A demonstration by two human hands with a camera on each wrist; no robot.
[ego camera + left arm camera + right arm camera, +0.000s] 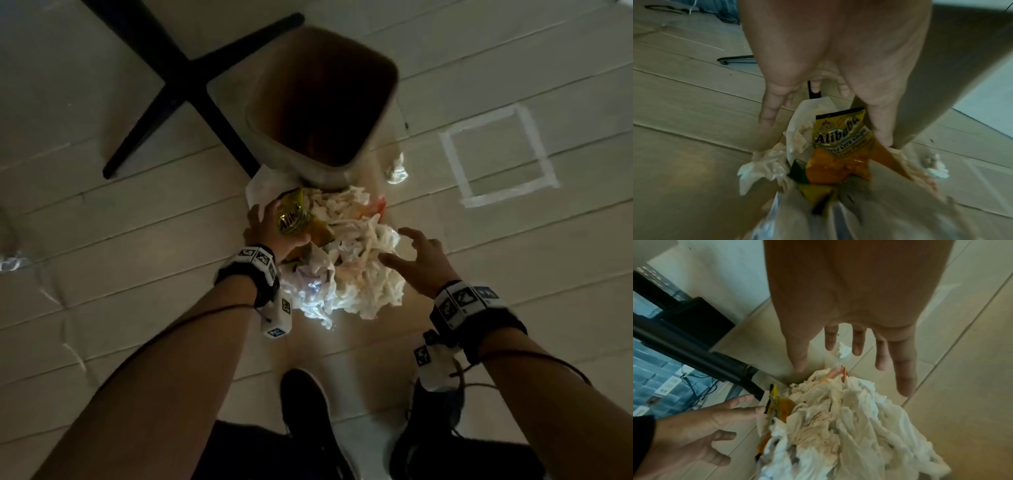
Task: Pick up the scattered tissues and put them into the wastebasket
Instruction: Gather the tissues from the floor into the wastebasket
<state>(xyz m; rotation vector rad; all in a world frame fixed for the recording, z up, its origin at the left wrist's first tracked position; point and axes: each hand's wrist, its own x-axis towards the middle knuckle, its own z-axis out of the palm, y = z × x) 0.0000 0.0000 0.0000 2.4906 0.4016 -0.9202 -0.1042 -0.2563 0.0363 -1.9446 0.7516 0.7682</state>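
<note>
A heap of crumpled white tissues [356, 260] lies on the floor just in front of the beige wastebasket [274, 147], whose open mouth faces up. A yellow snack packet [294, 219] sits on the heap's left side. My left hand [270, 226] is open at that left edge, with its fingers [768, 113] spread either side of the packet [840, 134] and touching it. My right hand [400, 246] hovers open over the heap's right side, fingers [904, 378] splayed above the tissues [849, 418]. One more tissue ball [397, 169] lies to the right of the basket.
A black cross-shaped chair base [164, 85] stands left of the basket, one leg reaching behind the heap. A white tape square [496, 157] marks the floor at right. My dark shoes [308, 411] stand just below the heap. Floor is pale tile.
</note>
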